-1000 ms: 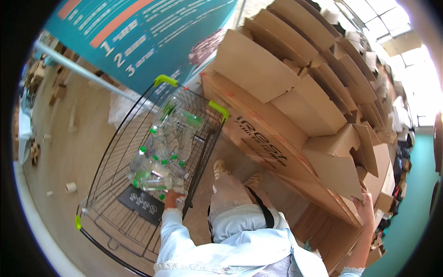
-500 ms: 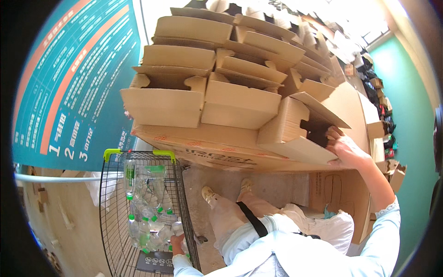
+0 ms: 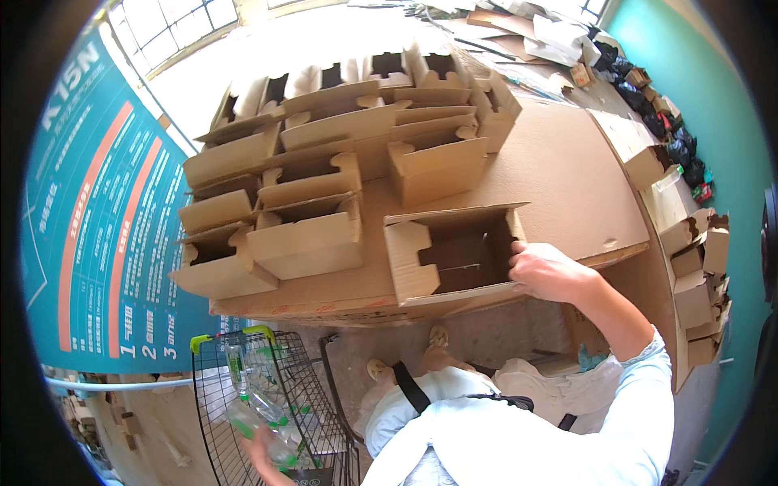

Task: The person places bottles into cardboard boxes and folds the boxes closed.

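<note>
Head view: noted R hand [image 3: 553, 271] at right side of open-top brown cardboard carton [image 3: 462, 241], clamped on its edge w/ fingers curled at the rim. Found same carton standing upright, opening facing up, on near part of large flat brown cardboard box [image 3: 571, 182]. Located to right of, & apart from, grouped open brown cardboard cartons [image 3: 308, 239], set in uneven rows on same box.

Observed L hand [image 3: 261, 455] low at left, in black wire shopping cart w/ lime-green corner caps [image 3: 320, 390], next to clear plastic bottle w/ green tint [image 3: 243, 415]. Cannot tell if closed on bottle or only touching; partly blurred. Counted several more clear bottles w/ green caps [image 3: 275, 409] lying loose in cart, approx. mid-basket.

Also logged: tall teal banner w/ orange stripes [image 3: 121, 251] behind cart at left; crumpled white cloth [image 3: 531, 387] nr. person's legs; black plastic bags [image 3: 690, 168] & loose brown cardboard pieces [image 3: 703, 279] along teal wall [image 3: 689, 73] at far right.
</note>
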The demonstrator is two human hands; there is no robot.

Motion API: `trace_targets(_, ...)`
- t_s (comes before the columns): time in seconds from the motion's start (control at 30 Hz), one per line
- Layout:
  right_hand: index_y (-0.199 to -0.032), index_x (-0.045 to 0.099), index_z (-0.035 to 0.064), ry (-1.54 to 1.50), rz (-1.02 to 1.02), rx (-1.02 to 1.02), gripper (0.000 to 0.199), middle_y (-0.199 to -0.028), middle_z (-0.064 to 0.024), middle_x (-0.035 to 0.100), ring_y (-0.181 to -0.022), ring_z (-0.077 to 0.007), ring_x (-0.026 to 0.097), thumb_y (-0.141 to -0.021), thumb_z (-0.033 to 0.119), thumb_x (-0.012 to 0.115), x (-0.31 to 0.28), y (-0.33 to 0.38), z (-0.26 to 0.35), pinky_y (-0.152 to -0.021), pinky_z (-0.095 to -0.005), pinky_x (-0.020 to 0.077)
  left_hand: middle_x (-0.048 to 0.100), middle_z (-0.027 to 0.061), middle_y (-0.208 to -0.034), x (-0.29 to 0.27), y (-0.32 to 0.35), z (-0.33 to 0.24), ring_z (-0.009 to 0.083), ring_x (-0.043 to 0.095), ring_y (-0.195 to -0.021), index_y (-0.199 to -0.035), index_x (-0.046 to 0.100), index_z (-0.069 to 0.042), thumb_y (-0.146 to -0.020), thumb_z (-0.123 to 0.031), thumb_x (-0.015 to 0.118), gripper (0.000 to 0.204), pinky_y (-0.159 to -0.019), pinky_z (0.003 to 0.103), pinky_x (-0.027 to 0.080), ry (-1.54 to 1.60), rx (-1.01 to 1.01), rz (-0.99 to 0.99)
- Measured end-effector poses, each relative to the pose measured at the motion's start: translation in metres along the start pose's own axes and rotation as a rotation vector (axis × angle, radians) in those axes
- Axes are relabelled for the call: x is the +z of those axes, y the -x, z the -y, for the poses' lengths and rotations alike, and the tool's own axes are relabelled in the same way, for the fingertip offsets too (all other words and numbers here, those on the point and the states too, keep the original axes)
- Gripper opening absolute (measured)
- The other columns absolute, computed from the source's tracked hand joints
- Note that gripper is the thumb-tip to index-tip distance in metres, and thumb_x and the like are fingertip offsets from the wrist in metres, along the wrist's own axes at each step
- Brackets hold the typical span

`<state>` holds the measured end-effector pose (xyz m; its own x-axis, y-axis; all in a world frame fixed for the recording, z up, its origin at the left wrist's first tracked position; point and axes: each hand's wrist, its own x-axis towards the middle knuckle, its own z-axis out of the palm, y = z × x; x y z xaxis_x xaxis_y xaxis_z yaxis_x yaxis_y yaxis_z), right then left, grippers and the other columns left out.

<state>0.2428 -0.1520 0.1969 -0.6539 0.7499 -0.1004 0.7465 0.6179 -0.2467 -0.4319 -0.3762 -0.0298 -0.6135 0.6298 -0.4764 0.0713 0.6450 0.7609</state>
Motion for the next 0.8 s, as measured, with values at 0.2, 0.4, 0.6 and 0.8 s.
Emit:
trace_targets(0.2,-0.065,0.066,0.0084,0.165,0.024,-0.086,0.007,-0.077,-0.0053,0.062,-0.092,-0.0249,0.055,-0.068,0.014,0.068,0.0,0.005,-0.02,-0.078,-0.0353,0.049,0.055,0.0186,-0.127,0.158,0.098,-0.256,0.0304,0.053,-0.119,-0.143,0.036,0.003,-0.073,-0.027,0.074,0.084,-0.108,0.048,0.04,0.598,0.705,0.096)
trace_targets(0.4,-0.07,0.066,0.0076,-0.03,-0.16,-0.11,0.012,-0.082,-0.0056,0.06,-0.092,-0.0228,0.053,-0.077,0.017,0.071,0.007,0.008,-0.042,-0.08,-0.0338,0.0483,0.064,0.0119,-0.113,0.341,0.203,-0.407,0.026,0.062,-0.105,-0.124,0.052,-0.003,-0.065,-0.025,0.085,0.071,-0.093,0.04,0.05,0.475,1.179,0.873)
trace_targets(0.6,-0.069,0.065,0.0074,-0.2,-0.404,-0.068,0.015,-0.085,-0.0047,0.056,-0.093,-0.0217,0.054,-0.073,0.018,0.074,0.014,0.013,-0.055,-0.08,-0.0345,0.0504,0.066,0.0244,-0.093,0.419,0.2,-0.429,0.0333,0.067,-0.088,-0.113,0.055,0.001,-0.06,-0.015,0.083,0.063,-0.08,0.037,0.052,-0.655,1.072,1.038)
trace_targets(0.8,-0.071,0.065,0.0049,-0.264,-0.394,-0.137,0.01,-0.088,-0.0064,0.056,-0.095,-0.0223,0.054,-0.074,0.012,0.071,0.02,-0.001,-0.052,-0.082,-0.0334,0.0514,0.062,0.0232,-0.121,0.494,0.135,-0.392,0.037,0.06,-0.111,-0.125,0.056,0.001,-0.058,-0.03,0.088,0.08,-0.095,0.04,0.05,-1.498,0.993,1.088)
